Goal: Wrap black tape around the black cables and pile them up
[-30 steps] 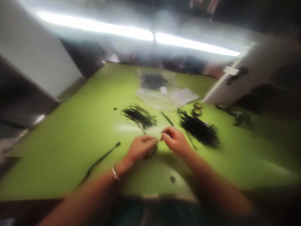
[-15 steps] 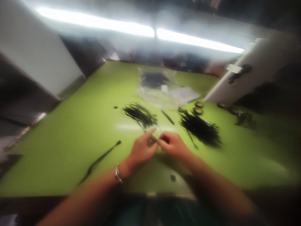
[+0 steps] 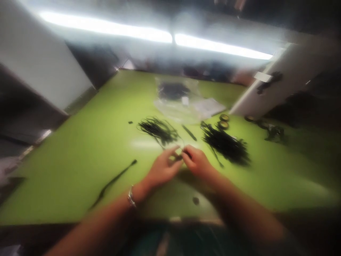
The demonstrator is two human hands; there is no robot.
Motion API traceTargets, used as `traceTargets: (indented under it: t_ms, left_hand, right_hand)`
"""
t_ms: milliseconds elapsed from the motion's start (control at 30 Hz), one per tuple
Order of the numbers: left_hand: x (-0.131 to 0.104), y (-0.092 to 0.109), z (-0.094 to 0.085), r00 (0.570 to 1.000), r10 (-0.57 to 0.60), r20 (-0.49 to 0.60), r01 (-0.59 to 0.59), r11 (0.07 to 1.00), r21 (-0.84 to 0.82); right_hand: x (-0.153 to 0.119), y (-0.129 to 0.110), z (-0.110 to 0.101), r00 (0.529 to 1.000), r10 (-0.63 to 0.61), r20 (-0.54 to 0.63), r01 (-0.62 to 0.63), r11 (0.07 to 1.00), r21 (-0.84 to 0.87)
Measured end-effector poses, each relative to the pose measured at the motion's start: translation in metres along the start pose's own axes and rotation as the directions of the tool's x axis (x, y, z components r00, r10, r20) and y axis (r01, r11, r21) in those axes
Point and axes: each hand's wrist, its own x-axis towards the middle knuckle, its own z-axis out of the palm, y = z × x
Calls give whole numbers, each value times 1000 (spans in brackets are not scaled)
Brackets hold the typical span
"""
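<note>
Over the green table [image 3: 80,156], my left hand [image 3: 165,167] and my right hand [image 3: 197,160] meet at the fingertips. Both are closed in a pinch on a thin black cable [image 3: 183,141], whose far end rises towards the pile behind; much of it is hidden by my fingers. Just beyond my left hand lies a loose pile of black cables [image 3: 157,129]. A thicker bundle of black cables [image 3: 226,144] rests to the right of my right hand. A single black cable with a small connector end [image 3: 114,181] lies to the left of my left forearm.
A clear plastic bag [image 3: 173,94] with dark contents lies at the back, beside a pale packet [image 3: 209,106]. Two tape rolls [image 3: 223,121] stand near the right panel [image 3: 266,92]. A dark slim tool [image 3: 189,132] lies between the piles. A small dark round piece [image 3: 196,201] sits near the front edge.
My hands have shifted slightly to the right and the left fingers have changed their hold around the cable. The piles on the table have stayed in place.
</note>
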Motion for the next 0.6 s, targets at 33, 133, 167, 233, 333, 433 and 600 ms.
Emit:
traceTargets:
  t_ms: [33,133,167,233,333,433,600]
  left_hand:
    - [-1,1,1,1000,-29,7,29,999,-17]
    - [-3,6,4,991,-127,40,130,988,-78]
    - [-4,7,5,986,-161,52,166,980,-109]
    - [-5,9,6,973,-221,69,231,956,-183]
    - [-4,7,5,955,-263,139,293,912,-287]
    - [-1,4,1,928,-281,245,358,854,-376]
    - [2,-2,-3,927,-319,195,371,852,-370]
  right_hand:
    - [1,1,0,1000,-2,-2,2,1000,-12]
    - [1,2,-1,1000,-11,-7,11,997,-73]
    - [1,3,-1,1000,-11,-10,10,995,-97]
    - [1,3,-2,1000,-7,-19,4,992,-126]
    - [1,3,-4,1000,-3,-21,1,992,-128]
    - [1,2,-7,1000,-10,-6,9,996,-93]
    - [0,1,-8,998,-65,3,65,998,-4]
